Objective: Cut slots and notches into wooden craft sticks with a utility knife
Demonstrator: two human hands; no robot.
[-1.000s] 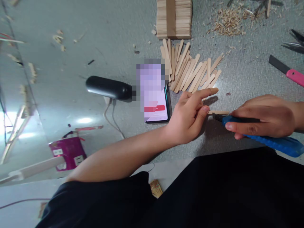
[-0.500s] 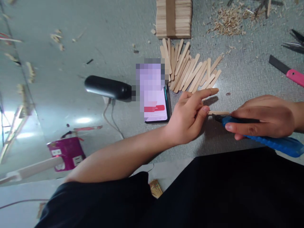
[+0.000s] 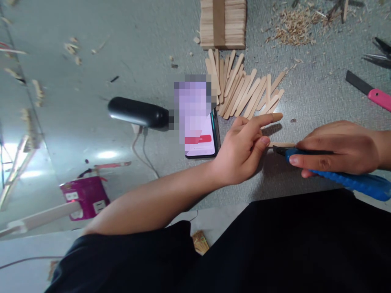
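Observation:
My left hand [image 3: 244, 150] pinches one end of a wooden craft stick [image 3: 282, 145] between thumb and fingers, its index finger stretched out to the right. My right hand [image 3: 339, 148] is wrapped round a blue utility knife [image 3: 360, 183], whose dark blade lies along the near edge of the stick. Whether the blade cuts into the wood I cannot tell. The fingers of my right hand cover the stick's other end. Just beyond my left hand lies a loose spread of craft sticks [image 3: 244, 89].
A phone [image 3: 200, 150] lies left of my left hand, beside a black rounded device [image 3: 139, 112] with a cable. Farther back are a banded bundle of sticks [image 3: 235, 28] and wood shavings [image 3: 295, 28]. A pink-handled knife [image 3: 378, 96] and a purple power socket [image 3: 87, 197] flank the work.
Hardly anything differs. Both hands keep their hold on the stick and the utility knife, with only a very slight shift of the right hand.

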